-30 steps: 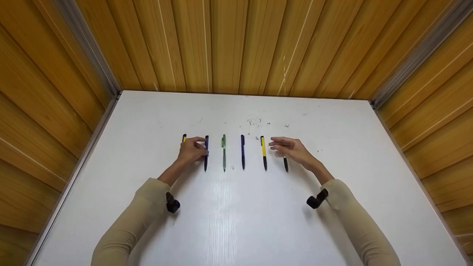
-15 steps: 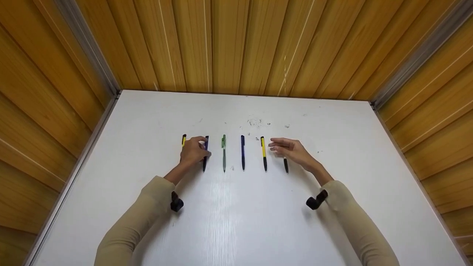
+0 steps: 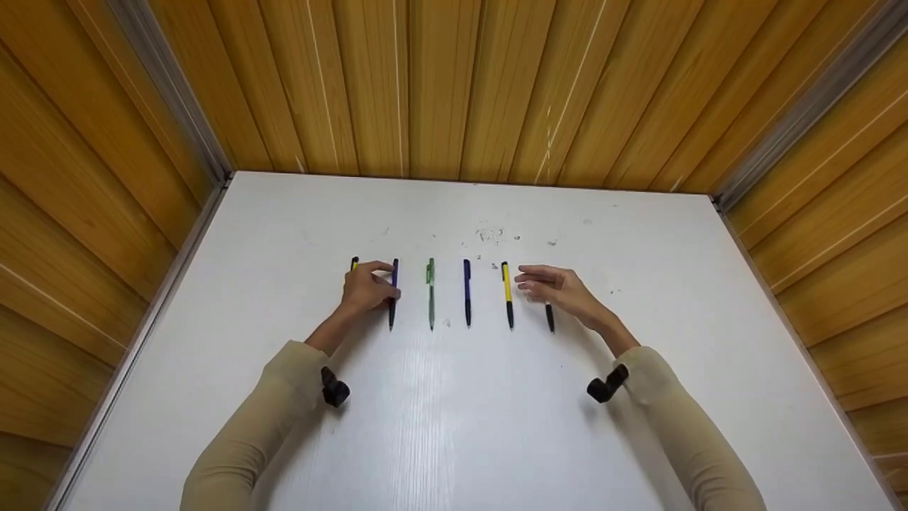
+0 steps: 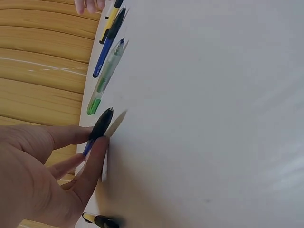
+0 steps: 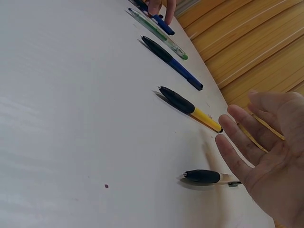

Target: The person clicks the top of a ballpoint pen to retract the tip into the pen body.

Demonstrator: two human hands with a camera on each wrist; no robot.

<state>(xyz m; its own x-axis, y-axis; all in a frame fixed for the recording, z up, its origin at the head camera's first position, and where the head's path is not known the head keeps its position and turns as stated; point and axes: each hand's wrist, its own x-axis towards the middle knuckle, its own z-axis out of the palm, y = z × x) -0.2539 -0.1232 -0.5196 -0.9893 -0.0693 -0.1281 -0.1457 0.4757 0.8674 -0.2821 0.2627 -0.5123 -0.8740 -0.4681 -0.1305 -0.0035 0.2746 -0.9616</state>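
My left hand [image 3: 365,289] pinches a blue pen with a black grip [image 3: 391,312] between thumb and fingers. In the left wrist view, the dark tip of that blue pen [image 4: 101,124] points away past the fingertips. Under the left hand lies a yellow-and-black pen [image 3: 355,262], mostly hidden. My right hand [image 3: 562,289], its fingers loosely extended and holding nothing, hovers above a white pen with a black grip [image 3: 550,318], partly covering it. Left of the right fingertips lies another yellow-and-black pen [image 3: 507,294].
Between the hands, a clear green pen [image 3: 431,298] and a second blue pen [image 3: 467,292] lie roughly parallel on the white table [image 3: 454,411]. Dark marks [image 3: 489,234] stain the surface behind them. Wood-patterned walls [image 3: 440,85] stand along the back and sides.
The blue pen in my left hand has shifted slightly left, its tip most. The left hand moved a little right, then back left. My right hand has stayed nearly still.
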